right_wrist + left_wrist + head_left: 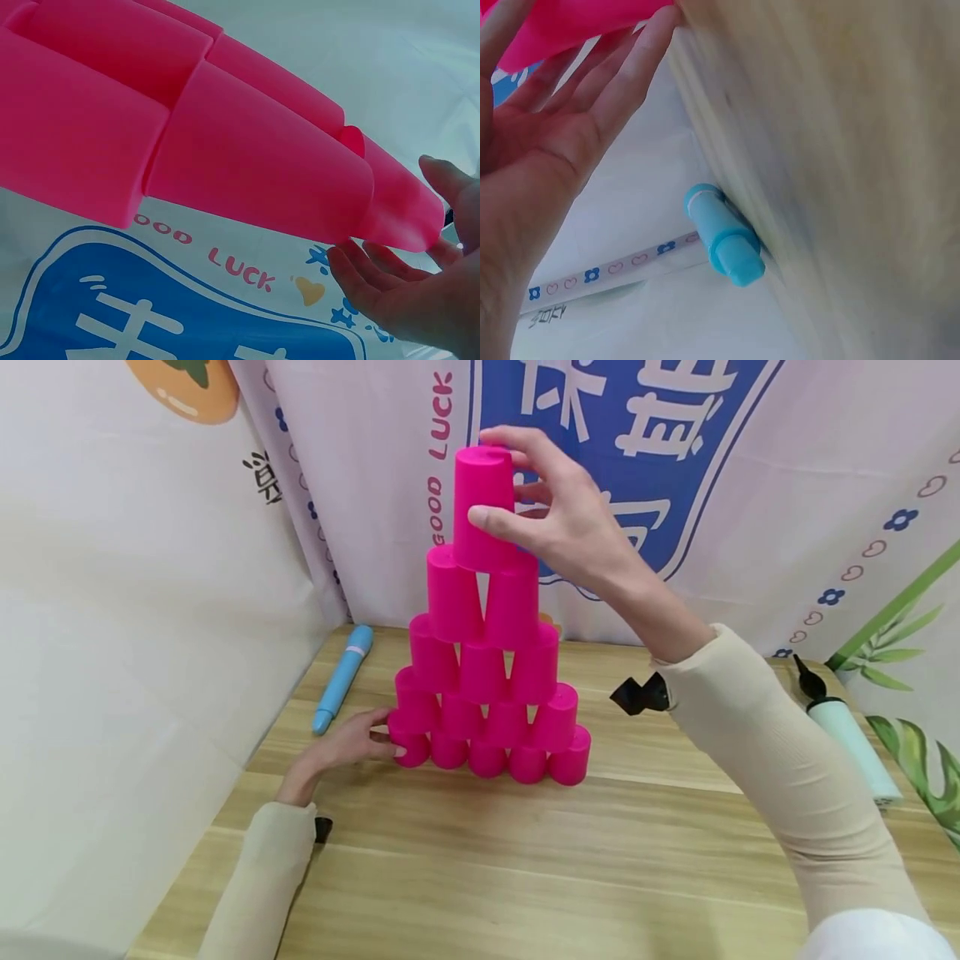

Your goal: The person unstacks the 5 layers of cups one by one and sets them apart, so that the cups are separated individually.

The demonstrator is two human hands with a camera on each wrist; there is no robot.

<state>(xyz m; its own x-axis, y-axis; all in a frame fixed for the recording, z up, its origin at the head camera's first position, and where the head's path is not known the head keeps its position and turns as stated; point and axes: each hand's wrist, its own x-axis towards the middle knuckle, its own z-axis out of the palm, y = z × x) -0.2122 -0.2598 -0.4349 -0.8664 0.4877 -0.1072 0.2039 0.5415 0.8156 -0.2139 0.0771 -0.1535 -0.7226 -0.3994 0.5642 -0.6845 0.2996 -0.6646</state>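
A right hand (558, 518) loosely cups the smooth pink plastic top cup (483, 506) of a pyramid; the left hand (352, 745), fingers relaxed, touches the bottom-left cup (410, 747).

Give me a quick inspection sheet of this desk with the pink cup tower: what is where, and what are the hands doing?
Surface: wooden table, light grain.
Job's things: pink cup pyramid, five cups in the bottom row, narrowing upward; top cup sits on the two cups beneath it.
Clutter: blue pen-like tube to the left; pale green hand pump to the right.
Hands: right hand has thumb and fingers round the top cup; left hand touches the bottom-left cup.
Cables: nothing seen.
Surroundings: printed fabric backdrop with a blue emblem and the words GOOD LUCK.
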